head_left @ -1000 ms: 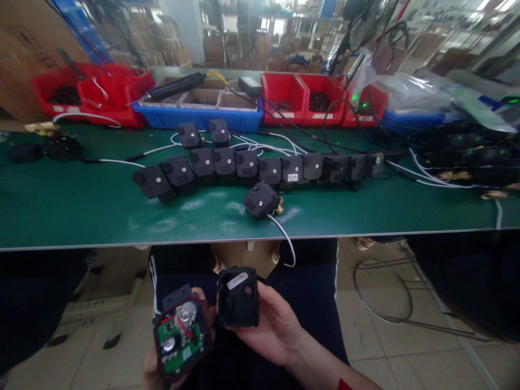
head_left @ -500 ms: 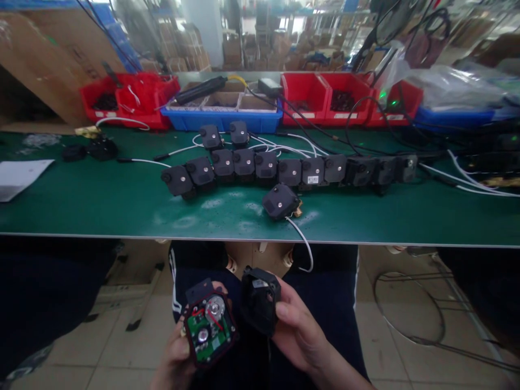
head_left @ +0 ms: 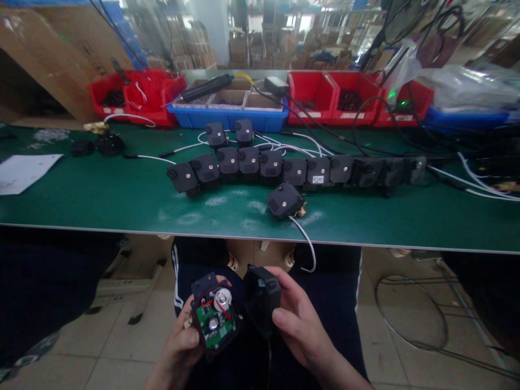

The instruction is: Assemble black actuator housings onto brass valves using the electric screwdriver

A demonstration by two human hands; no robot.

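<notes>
- A white sheet of paper [head_left: 24, 172] lies at the far left of the green-topped counter [head_left: 81, 206].
- At the back left, the red plastic bins [head_left: 134, 100] hold a heap of small black parts and a loop of white wire.
- Below the counter's edge, over the lap, the left hand [head_left: 179, 346] has its grip closed around an open black housing with a green circuit board [head_left: 215, 322]. The housing's open face is tilted up, and a silver round part and a red wire show inside.
- Behind, a blue compartment tray [head_left: 227, 116] has a long black tool [head_left: 207, 86] lying across it. What is in the compartments is too blurred to tell.
- The right hand [head_left: 298, 325] has its grip closed on a black plastic cover [head_left: 262, 300], just beside the housing. Whether their edges touch cannot be told.
- Judging by this, the cover should be held square to the housing. The red wire should be kept inside the rim, and the fingers off the board.
- On the counter, a row of closed black units [head_left: 292, 170] runs across. A single black unit with a white cable [head_left: 285, 200] lies near the front edge.
- Of the red bins at the back right [head_left: 312, 92], at least one holds dark small parts. A blue bin [head_left: 463, 116] sits under clear plastic film, its contents hidden.
</notes>
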